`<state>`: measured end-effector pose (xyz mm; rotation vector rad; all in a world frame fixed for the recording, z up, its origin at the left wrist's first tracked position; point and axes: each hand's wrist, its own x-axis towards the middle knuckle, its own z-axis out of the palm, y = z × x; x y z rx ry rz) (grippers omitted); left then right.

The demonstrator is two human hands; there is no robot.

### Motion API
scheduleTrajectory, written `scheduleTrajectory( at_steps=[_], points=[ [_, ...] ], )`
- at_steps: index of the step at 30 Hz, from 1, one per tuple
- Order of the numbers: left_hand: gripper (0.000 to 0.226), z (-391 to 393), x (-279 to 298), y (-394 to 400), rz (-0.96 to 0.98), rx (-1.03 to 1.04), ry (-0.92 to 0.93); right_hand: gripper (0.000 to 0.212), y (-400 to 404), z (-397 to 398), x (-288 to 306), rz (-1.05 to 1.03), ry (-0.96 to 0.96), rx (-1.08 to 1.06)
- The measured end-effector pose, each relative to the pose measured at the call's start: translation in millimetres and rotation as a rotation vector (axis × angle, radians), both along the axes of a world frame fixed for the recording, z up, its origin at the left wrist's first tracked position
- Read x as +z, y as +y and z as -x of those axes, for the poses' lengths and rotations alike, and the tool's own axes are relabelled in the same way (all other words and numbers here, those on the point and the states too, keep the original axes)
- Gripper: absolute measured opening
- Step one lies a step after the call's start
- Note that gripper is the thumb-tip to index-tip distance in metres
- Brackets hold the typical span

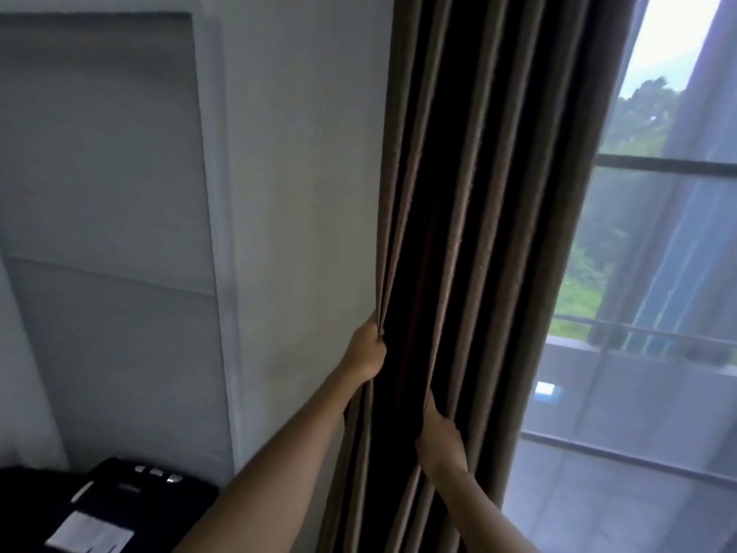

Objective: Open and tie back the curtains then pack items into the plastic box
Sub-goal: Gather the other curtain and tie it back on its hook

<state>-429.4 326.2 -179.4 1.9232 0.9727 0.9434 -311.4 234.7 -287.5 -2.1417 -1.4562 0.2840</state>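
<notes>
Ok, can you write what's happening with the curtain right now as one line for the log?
step: gathering curtain | left hand: gripping brown curtain edge by wall | right hand: gripping folds lower down | tie-back: not yet done | plastic box: not in view

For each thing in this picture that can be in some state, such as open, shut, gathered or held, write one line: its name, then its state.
brown curtain: gathered into folds beside the wall, not tied back
left hand: shut on the curtain's left edge
right hand: gripping a fold lower down
sheer curtain: hanging across the window
window: uncovered by the brown curtain, daylight showing
</notes>
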Motion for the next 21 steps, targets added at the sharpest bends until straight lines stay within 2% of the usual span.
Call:
scheduleTrajectory(
  at_steps=[3, 5, 8, 12, 14, 16, 18, 19, 20, 21],
  points=[
    [0.049, 6, 2, -4, 0.083, -0.096, 0.043, 0.081, -6, 11, -6, 0.052, -0.122, -0.063],
    [0.044, 11, 4, -11, 0.143, -0.158, 0.042, 0.077, -7, 19, -6, 0.064, -0.128, -0.091],
    [0.051, 18, 9, -19, 0.175, -0.236, 0.040, 0.086, -9, 40, -5, 0.120, -0.216, -0.073],
    [0.045, 20, 3, -26, 0.218, -0.333, -0.012, 0.078, -13, 72, -9, 0.213, -0.250, -0.037],
    [0.054, 18, 0, -25, 0.142, -0.316, 0.008, 0.076, -11, 81, -15, 0.252, -0.290, -0.010],
    [0.054, 17, -2, -23, 0.055, -0.227, 0.049, 0.076, -12, 86, -17, 0.301, -0.250, 0.028],
    [0.052, 17, -6, -17, 0.047, -0.176, 0.073, 0.072, -14, 82, -12, 0.348, -0.173, 0.079],
    [0.052, 19, -7, -14, 0.055, -0.167, 0.080, 0.062, -15, 76, -4, 0.299, -0.139, 0.086],
    [0.049, 20, -9, -10, 0.052, -0.157, 0.079, 0.047, -17, 69, 7, 0.159, -0.128, 0.066],
    [0.045, 20, -10, -7, 0.040, -0.150, 0.071, 0.035, -19, 60, 21, -0.074, -0.147, 0.018]
  ],
)
